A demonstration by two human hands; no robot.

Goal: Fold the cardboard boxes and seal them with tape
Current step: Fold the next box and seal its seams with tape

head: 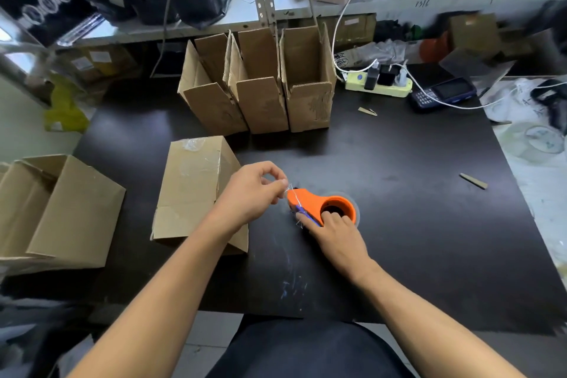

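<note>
Five cardboard boxes: three open ones (259, 83) at the table's (399, 224) far edge, one sealed (196, 184), one (58, 209) at its left edge. One orange tape dispenser (322, 204).

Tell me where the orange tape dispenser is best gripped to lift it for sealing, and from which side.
Probably by the round end of the orange tape dispenser, from above and the near side, fingers in the core hole, where the right hand already rests. It lies flat on the table; the narrow end holds the cutter and the tape end that the left hand pinches.
</note>
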